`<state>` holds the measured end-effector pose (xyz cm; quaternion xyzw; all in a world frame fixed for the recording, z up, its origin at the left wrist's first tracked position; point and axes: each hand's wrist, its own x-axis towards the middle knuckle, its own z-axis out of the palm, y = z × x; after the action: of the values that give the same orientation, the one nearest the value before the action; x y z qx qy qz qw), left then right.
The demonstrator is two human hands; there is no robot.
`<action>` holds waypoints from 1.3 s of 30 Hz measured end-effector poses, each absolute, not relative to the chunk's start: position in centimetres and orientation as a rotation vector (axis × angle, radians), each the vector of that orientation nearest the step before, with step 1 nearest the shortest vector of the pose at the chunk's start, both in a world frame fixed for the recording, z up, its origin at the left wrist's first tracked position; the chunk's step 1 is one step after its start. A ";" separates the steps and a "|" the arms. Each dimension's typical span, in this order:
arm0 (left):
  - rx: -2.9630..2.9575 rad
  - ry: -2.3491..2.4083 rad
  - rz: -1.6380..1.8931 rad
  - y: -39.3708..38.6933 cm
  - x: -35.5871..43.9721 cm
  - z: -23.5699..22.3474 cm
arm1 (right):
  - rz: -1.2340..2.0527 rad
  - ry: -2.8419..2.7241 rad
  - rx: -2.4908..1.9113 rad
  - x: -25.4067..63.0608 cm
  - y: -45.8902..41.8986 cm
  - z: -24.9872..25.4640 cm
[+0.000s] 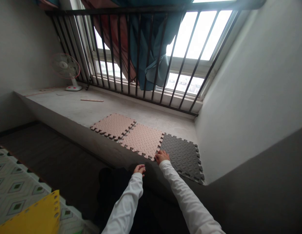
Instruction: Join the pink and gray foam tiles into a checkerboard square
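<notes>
Three interlocking foam mat tiles (pixel 142 140) lie in a row on a concrete ledge (pixel 68 105), two pale pink and a dark grey tile (pixel 182 158) at the right end. My right hand (pixel 162 156) rests on the front corners where the nearer pink tile meets the grey one, its fingers loosely apart and holding nothing. My left hand (pixel 139 169) is curled at the ledge's front edge, just below the pink tile and apparently not touching it. White sleeves cover both arms.
A white desk fan (pixel 65 66) and a thin wooden strip (pixel 92 100) stand on the ledge, before dark metal window bars (pixel 141 58) and a blue curtain (pixel 151 45). A yellow foam tile (pixel 31 216) lies on a patterned floor mat (pixel 11 191) at lower left.
</notes>
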<state>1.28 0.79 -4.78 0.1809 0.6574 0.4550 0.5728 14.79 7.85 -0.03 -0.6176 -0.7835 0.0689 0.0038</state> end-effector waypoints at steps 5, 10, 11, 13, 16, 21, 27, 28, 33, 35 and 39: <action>0.416 1.543 1.061 0.7 1.2 -4.6 | 0.160 -2.506 -1.920 14.9 7.2 0.1; 0.416 1.546 1.048 0.6 1.2 -4.3 | 0.262 -2.527 -1.936 15.2 8.6 0.2; 0.416 1.546 1.049 0.6 1.2 -4.2 | 0.280 -2.528 -1.954 15.2 8.8 0.1; 0.413 1.545 1.049 0.6 1.2 -4.1 | 0.305 -2.534 -1.983 15.1 8.8 -0.2; 0.409 1.540 1.051 0.6 1.2 -4.1 | 0.312 -2.534 -2.002 14.9 8.9 0.0; 0.407 1.532 1.056 0.5 1.4 -4.1 | 0.274 -2.510 -2.031 14.5 11.1 1.8; 0.403 1.548 1.045 0.6 1.4 -4.2 | 0.359 -2.459 -2.142 14.3 12.9 1.7; 0.401 1.551 1.041 0.7 1.4 -4.2 | 0.345 -2.464 -2.147 14.3 13.0 1.6; 0.393 1.561 1.021 0.9 1.5 -4.3 | 0.264 -2.480 -2.125 14.4 15.0 1.8; 0.391 1.563 1.013 1.0 1.5 -4.3 | 0.280 -2.445 -2.135 14.6 16.0 1.6; 0.369 1.542 1.019 1.3 1.5 -4.5 | 0.315 -2.354 -2.198 14.9 17.4 0.7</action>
<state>1.54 1.34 -4.48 0.1582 0.6620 0.4372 0.5879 14.91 17.35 0.67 -0.6784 -0.7267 0.0972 -0.0472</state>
